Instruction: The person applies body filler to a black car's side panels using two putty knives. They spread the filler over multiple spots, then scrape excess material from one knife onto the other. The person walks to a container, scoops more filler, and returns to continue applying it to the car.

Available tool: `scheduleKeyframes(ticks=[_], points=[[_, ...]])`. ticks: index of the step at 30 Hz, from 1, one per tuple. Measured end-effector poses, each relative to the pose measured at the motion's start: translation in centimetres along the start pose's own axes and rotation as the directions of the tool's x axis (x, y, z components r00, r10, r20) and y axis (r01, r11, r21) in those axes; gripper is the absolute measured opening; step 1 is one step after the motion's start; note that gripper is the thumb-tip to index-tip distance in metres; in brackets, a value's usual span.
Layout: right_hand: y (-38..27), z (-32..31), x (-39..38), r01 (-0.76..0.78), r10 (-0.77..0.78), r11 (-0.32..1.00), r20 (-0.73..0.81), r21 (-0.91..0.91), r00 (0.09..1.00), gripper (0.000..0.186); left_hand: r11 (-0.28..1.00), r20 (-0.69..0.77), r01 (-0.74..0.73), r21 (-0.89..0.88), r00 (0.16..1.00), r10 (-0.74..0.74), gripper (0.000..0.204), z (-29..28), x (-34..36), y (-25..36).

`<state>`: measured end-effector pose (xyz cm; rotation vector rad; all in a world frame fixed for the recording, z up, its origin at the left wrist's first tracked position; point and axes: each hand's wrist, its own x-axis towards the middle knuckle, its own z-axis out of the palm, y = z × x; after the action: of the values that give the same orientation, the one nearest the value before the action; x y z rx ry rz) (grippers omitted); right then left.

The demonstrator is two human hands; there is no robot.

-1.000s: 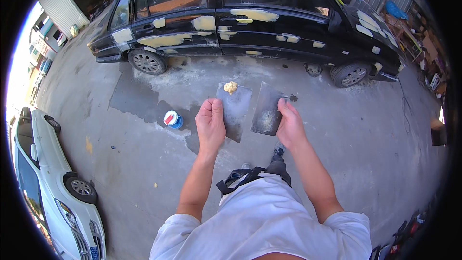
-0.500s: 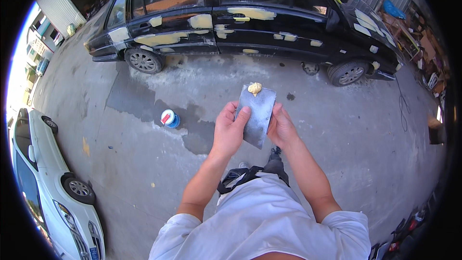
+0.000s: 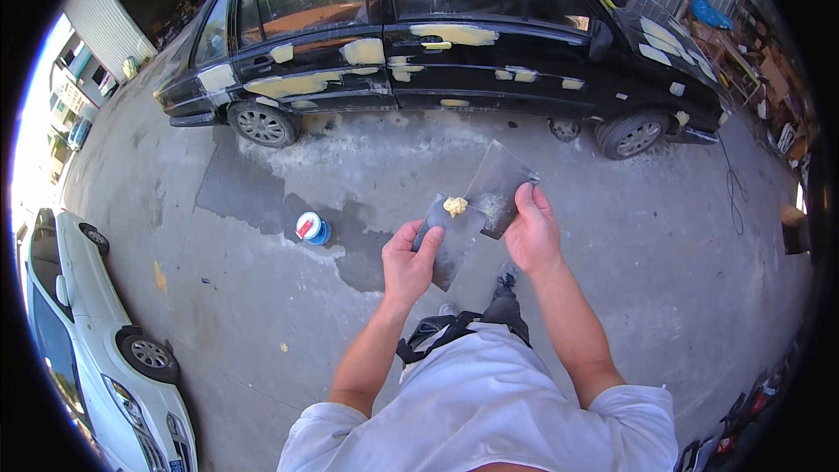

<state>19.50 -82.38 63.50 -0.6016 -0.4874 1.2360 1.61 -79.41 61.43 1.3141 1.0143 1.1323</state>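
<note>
My left hand (image 3: 411,262) grips a flat grey metal scraper (image 3: 446,249), thumb on its face, with a lump of cream-coloured putty (image 3: 454,206) at its far end. My right hand (image 3: 535,232) holds a second dark scraper (image 3: 500,177) by its right side, tilted up to the upper left, its lower left part at the putty. A blue can (image 3: 315,230) with a white top stands on the concrete floor (image 3: 655,271) left of my hands.
A black car (image 3: 559,52) with several pale filler patches stands across ahead. A white car (image 3: 96,306) is parked at the left. Piled clutter (image 3: 778,105) and a cable (image 3: 736,205) are at the right; my shoe (image 3: 506,284) shows below my hands.
The two scrapers, overlapped half a second ago, are now offset. The right one has risen to the upper right; the left one, with its putty, has moved lower.
</note>
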Motion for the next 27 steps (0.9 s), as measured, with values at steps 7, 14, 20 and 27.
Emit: scheduleKeyframes(ticks=[7, 14, 20, 27], points=[[0.3, 0.1, -0.9, -0.201, 0.205, 0.932, -0.017, -0.300, 0.979, 0.029, 0.953, -0.151, -0.098, -0.286, 0.987, 0.056, 0.021, -0.9, 1.4, 1.9], [-0.7, 0.6, 1.0, -0.445, 0.444, 0.894, 0.037, 0.059, 0.895, 0.030, 0.941, 0.601, 0.329, -0.075, 0.768, -0.221, 0.021, 0.8, -1.2, 1.9], [0.9, 1.7, -0.6, -0.401, 0.368, 0.891, -0.181, -0.211, 0.912, 0.023, 0.872, 0.335, 0.298, -0.388, 0.927, -0.167, 0.022, 1.5, -0.3, 2.8], [-0.9, 0.4, -0.7, -0.616, 0.579, 0.773, 0.224, 0.154, 0.784, 0.028, 0.861, 0.216, 0.166, -0.481, 0.974, -0.067, 0.019, -0.1, 2.2, 2.7]])
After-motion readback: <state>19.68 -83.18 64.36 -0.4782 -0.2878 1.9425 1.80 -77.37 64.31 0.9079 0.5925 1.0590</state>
